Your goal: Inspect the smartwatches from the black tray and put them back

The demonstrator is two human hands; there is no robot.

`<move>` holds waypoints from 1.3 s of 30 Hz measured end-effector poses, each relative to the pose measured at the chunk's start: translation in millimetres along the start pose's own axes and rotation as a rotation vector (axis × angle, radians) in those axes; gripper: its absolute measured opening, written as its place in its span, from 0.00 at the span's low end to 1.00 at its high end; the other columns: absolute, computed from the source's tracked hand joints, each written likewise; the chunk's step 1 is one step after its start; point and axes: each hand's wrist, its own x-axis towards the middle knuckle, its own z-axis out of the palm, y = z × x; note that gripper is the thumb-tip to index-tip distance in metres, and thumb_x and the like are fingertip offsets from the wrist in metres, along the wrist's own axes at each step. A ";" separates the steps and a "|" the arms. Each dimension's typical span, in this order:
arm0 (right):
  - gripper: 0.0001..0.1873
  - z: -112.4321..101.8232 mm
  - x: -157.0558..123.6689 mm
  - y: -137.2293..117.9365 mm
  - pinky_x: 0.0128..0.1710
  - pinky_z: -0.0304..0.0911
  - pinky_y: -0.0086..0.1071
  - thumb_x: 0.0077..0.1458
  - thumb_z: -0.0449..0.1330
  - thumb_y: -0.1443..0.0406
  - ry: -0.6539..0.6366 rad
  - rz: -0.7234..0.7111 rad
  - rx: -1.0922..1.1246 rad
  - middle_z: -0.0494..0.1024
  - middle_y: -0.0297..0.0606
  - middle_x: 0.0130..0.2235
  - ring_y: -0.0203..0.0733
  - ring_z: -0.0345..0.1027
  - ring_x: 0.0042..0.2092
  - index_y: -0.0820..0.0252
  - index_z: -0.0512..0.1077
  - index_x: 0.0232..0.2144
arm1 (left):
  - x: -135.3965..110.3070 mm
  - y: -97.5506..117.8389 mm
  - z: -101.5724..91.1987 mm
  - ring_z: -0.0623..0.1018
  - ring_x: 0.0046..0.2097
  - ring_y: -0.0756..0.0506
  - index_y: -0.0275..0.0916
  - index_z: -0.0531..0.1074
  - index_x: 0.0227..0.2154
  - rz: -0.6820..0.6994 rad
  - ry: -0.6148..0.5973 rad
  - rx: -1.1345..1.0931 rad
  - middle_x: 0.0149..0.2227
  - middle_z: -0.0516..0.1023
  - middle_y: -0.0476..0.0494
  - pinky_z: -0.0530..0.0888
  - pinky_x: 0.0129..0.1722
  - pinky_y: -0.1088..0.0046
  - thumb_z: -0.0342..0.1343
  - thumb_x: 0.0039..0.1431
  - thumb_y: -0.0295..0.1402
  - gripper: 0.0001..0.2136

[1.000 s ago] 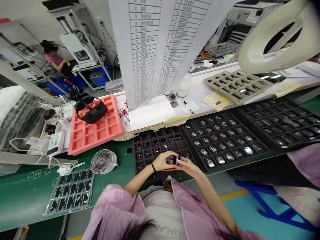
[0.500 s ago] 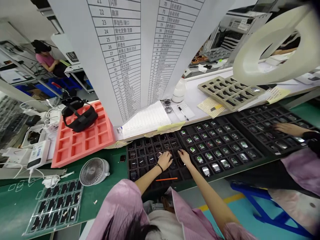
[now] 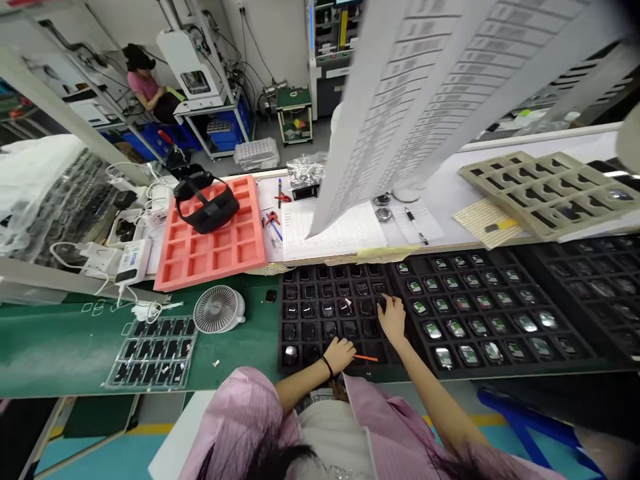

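Note:
A black compartment tray [image 3: 283, 343] lies in front of me, with dark watch-like pieces in many of its pockets. My left hand [image 3: 340, 355] is low over its near edge, fingers bent over the left part of a thin orange stick [image 3: 367, 358]. Whether those fingers grip the stick is hidden. My right hand [image 3: 393, 319] reaches to the tray's right side, fingers bent but apart, tips at a pocket by a dark piece; I see nothing held. Beside it, a second black tray [image 3: 407, 347] holds watch-like pieces, many showing green.
Left of the trays stand a small fan [image 3: 219, 309] and a clear tray [image 3: 150, 353] of black parts. On the shelf behind are a pink foam tray [image 3: 170, 257] with a black headset [image 3: 210, 203], and a beige tray [image 3: 550, 193]. Printed sheets [image 3: 400, 100] hang overhead.
The view has swung left. My left hand has come down toward the tray's near edge, onto the orange stick. My right hand has moved up along the tray's right side.

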 end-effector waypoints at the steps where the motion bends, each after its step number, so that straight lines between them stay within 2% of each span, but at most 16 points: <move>1: 0.18 3.9 0.3 -9.3 0.50 0.59 0.53 0.55 0.51 0.64 -0.010 -0.043 -0.009 0.67 0.55 0.47 0.59 0.63 0.51 0.64 0.68 0.47 | -0.8 -2.0 0.7 0.72 0.47 0.43 0.34 0.72 0.39 0.001 0.001 -0.020 0.42 0.75 0.37 0.67 0.46 0.64 0.49 0.65 0.32 0.09; 4: 0.16 26.2 9.6 -44.1 0.51 0.60 0.49 0.57 0.50 0.64 -0.112 -0.191 0.004 0.68 0.50 0.45 0.54 0.64 0.50 0.61 0.70 0.46 | -3.3 -9.8 -3.3 0.74 0.43 0.45 0.35 0.74 0.36 0.002 0.012 -0.089 0.39 0.78 0.40 0.68 0.44 0.66 0.48 0.65 0.29 0.09; 6: 0.15 50.5 20.3 -72.3 0.50 0.63 0.42 0.58 0.49 0.66 -0.218 -0.282 0.026 0.70 0.46 0.42 0.48 0.68 0.45 0.60 0.72 0.43 | -11.8 -17.9 -9.7 0.76 0.42 0.46 0.36 0.74 0.40 -0.010 0.031 -0.128 0.39 0.79 0.42 0.70 0.45 0.69 0.49 0.64 0.28 0.09; 8: 0.14 80.8 30.9 -102.9 0.47 0.65 0.38 0.58 0.49 0.67 -0.320 -0.347 0.040 0.72 0.43 0.40 0.44 0.70 0.41 0.60 0.73 0.41 | -30.7 -29.0 -17.0 0.76 0.43 0.47 0.36 0.73 0.46 -0.069 0.090 -0.182 0.41 0.79 0.42 0.71 0.45 0.71 0.47 0.64 0.27 0.12; 11: 0.14 130.3 42.2 -148.4 0.47 0.65 0.37 0.57 0.52 0.69 -0.436 -0.398 0.038 0.73 0.43 0.41 0.43 0.71 0.41 0.60 0.74 0.42 | -74.8 -49.8 -26.3 0.77 0.42 0.48 0.35 0.71 0.50 -0.298 0.311 -0.402 0.41 0.79 0.41 0.73 0.45 0.72 0.43 0.65 0.25 0.16; 13: 0.12 160.7 46.6 -174.1 0.49 0.64 0.38 0.57 0.55 0.68 -0.482 -0.398 0.018 0.74 0.45 0.43 0.45 0.70 0.44 0.62 0.74 0.42 | -105.8 -63.6 -31.0 0.78 0.40 0.48 0.36 0.71 0.48 -0.483 0.478 -0.577 0.40 0.79 0.41 0.73 0.43 0.72 0.43 0.65 0.28 0.15; 15: 0.11 185.7 49.6 -193.2 0.50 0.63 0.42 0.57 0.58 0.66 -0.511 -0.373 -0.008 0.74 0.47 0.45 0.46 0.69 0.47 0.64 0.73 0.43 | -130.8 -75.3 -35.0 0.78 0.35 0.47 0.36 0.71 0.47 -0.652 0.584 -0.691 0.36 0.79 0.43 0.73 0.38 0.72 0.44 0.65 0.34 0.14; 18: 0.13 209.6 52.7 -208.6 0.49 0.64 0.45 0.59 0.59 0.61 -0.547 -0.326 -0.030 0.74 0.44 0.47 0.45 0.69 0.47 0.63 0.72 0.43 | -150.9 -86.8 -40.7 0.74 0.26 0.49 0.38 0.69 0.47 -0.824 0.689 -0.791 0.23 0.73 0.51 0.70 0.30 0.75 0.41 0.65 0.39 0.16; 20: 0.13 216.8 53.7 -213.3 0.51 0.63 0.46 0.59 0.58 0.60 -0.565 -0.305 -0.014 0.75 0.43 0.47 0.45 0.70 0.48 0.62 0.72 0.42 | -154.0 -91.3 -44.8 0.71 0.25 0.49 0.38 0.70 0.45 -0.855 0.764 -0.833 0.21 0.69 0.53 0.67 0.29 0.76 0.41 0.65 0.41 0.17; 24: 0.09 216.9 51.1 -219.5 0.57 0.55 0.48 0.55 0.60 0.63 -0.581 -0.284 0.104 0.78 0.50 0.44 0.56 0.66 0.54 0.61 0.75 0.37 | -148.0 -97.2 -54.1 0.70 0.26 0.50 0.36 0.72 0.38 -0.861 0.864 -0.909 0.22 0.69 0.51 0.66 0.31 0.75 0.42 0.62 0.49 0.22; 28: 0.11 202.8 38.6 -220.7 0.56 0.56 0.47 0.54 0.58 0.60 -0.585 -0.212 0.300 0.78 0.50 0.43 0.57 0.66 0.54 0.60 0.74 0.37 | -138.1 -101.6 -67.2 0.66 0.22 0.51 0.34 0.70 0.40 -0.844 0.915 -1.015 0.18 0.63 0.56 0.64 0.29 0.76 0.42 0.60 0.53 0.25; 31: 0.16 179.2 21.9 -218.0 0.46 0.64 0.43 0.53 0.57 0.54 -0.597 -0.112 0.478 0.78 0.46 0.37 0.53 0.71 0.45 0.59 0.71 0.38 | -128.3 -103.4 -82.0 0.61 0.20 0.53 0.34 0.71 0.39 -0.755 0.939 -1.122 0.16 0.60 0.58 0.61 0.26 0.77 0.44 0.59 0.54 0.25; 33: 0.19 157.6 9.6 -218.6 0.36 0.67 0.37 0.53 0.55 0.50 -0.624 -0.045 0.610 0.77 0.40 0.34 0.47 0.72 0.38 0.57 0.68 0.38 | -120.5 -102.9 -94.4 0.59 0.19 0.54 0.34 0.72 0.35 -0.708 0.942 -1.206 0.16 0.59 0.58 0.59 0.23 0.78 0.46 0.57 0.55 0.26; 36: 0.20 123.2 -5.5 -228.2 0.22 0.61 0.30 0.54 0.54 0.47 -0.692 0.049 0.791 0.72 0.32 0.28 0.38 0.67 0.26 0.55 0.67 0.38 | -110.8 -98.2 -115.3 0.57 0.17 0.56 0.35 0.71 0.29 -0.668 0.902 -1.320 0.15 0.57 0.58 0.56 0.19 0.79 0.46 0.55 0.58 0.27; 39: 0.19 94.9 -13.1 -244.2 0.15 0.50 0.26 0.52 0.58 0.48 -0.775 0.153 0.955 0.69 0.27 0.24 0.30 0.54 0.16 0.54 0.67 0.38 | -108.7 -89.8 -134.9 0.55 0.16 0.56 0.35 0.70 0.26 -0.613 0.815 -1.380 0.13 0.56 0.59 0.54 0.18 0.79 0.46 0.54 0.59 0.27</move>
